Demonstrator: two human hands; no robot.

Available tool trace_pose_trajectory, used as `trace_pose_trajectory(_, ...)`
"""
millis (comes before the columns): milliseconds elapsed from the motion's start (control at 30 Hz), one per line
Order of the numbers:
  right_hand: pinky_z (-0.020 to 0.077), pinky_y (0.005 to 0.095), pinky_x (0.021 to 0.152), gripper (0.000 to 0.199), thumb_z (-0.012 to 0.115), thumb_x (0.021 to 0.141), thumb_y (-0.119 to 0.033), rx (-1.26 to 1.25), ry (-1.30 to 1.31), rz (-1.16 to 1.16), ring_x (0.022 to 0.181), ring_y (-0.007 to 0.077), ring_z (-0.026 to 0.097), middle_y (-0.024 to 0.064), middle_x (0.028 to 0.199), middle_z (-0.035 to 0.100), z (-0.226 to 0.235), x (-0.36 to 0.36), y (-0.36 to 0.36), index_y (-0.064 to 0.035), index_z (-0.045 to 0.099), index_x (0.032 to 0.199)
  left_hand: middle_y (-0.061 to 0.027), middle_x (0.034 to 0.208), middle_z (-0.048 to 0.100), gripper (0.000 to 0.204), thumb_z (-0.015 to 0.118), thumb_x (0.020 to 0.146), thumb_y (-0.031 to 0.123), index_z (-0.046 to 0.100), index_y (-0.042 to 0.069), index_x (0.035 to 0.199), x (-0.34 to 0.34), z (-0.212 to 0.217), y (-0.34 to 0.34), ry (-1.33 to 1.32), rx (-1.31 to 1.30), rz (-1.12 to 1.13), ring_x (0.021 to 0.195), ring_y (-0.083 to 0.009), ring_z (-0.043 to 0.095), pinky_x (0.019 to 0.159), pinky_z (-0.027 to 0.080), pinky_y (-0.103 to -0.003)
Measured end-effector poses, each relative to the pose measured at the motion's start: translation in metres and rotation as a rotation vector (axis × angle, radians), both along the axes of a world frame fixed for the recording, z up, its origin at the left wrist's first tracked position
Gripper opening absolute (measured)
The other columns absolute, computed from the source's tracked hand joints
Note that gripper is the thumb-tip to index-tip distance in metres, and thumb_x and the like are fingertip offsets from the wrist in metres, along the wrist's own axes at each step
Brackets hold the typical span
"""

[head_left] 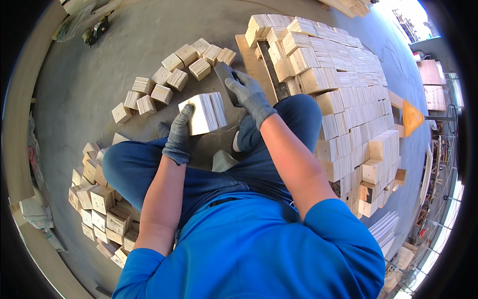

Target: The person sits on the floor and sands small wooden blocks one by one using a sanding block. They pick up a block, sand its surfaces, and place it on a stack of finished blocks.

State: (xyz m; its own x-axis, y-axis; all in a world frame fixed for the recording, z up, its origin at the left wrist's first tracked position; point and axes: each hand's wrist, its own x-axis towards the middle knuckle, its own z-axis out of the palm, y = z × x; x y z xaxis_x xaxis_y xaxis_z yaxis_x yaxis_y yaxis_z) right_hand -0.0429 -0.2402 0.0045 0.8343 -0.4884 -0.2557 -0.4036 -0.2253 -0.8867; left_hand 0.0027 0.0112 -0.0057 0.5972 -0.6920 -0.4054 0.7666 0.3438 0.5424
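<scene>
My left hand [179,130], in a grey knit glove, grips a plywood block [204,114] by its left side, in front of my knees. The block's pale smooth face and striped layered edges show. In my gloved right hand [248,93] is a flat dark-grey rectangular block [222,75], held just above and to the right of the plywood block; a small gap seems to lie between them. Its underside is hidden. Beyond, loose plywood blocks [177,79] stand in a curved double row on the floor.
At the right a big stack of plywood blocks [343,99] rises on a wooden pallet [253,65]. A heap of blocks [102,199] lies by my left knee. An orange-yellow pallet-jack-like part [412,118] sticks out past the stack. A tool [95,32] lies on the floor at the far left.
</scene>
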Motion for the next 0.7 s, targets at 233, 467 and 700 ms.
trace_pose_trajectory(233,0.0510,0.0325,0.098,0.053,0.071,0.100,-0.031,0.205,-0.015,-0.089,0.109,0.0222,0.069,0.0179,0.125,0.072,-0.003,-0.043,0.033,0.0011,0.061,0.141,-0.0143,0.138,0.064,0.073,0.069,0.098,0.051,0.047,0.006,0.151,0.012,-0.001,0.004,-0.035,0.053,0.026,0.122,-0.0296,0.067,0.103,0.057,-0.049)
trace_pose_trajectory(467,0.0501,0.0322,0.102,0.057,0.072,0.101,-0.033,0.058,-0.182,0.004,0.114,0.0220,0.068,0.0175,0.128,0.071,0.004,-0.053,0.045,0.0009,0.058,0.144,-0.0117,0.120,0.072,0.058,0.078,0.095,0.036,0.058,0.002,0.138,0.010,0.006,-0.005,-0.006,0.228,0.135,0.102,-0.0232,0.074,0.092,0.063,-0.039)
trace_pose_trajectory(700,0.0491,0.0312,0.102,0.053,0.071,0.102,-0.030,0.395,-0.219,-0.292,0.115,0.0210,0.065,0.0132,0.129,0.070,-0.010,-0.042,0.042,0.0008,0.059,0.144,-0.0116,0.117,0.072,0.067,0.090,0.085,0.016,0.054,-0.002,0.140,0.019,0.009,-0.011,-0.436,0.475,0.323,0.097,-0.0176,0.071,0.085,0.060,-0.032)
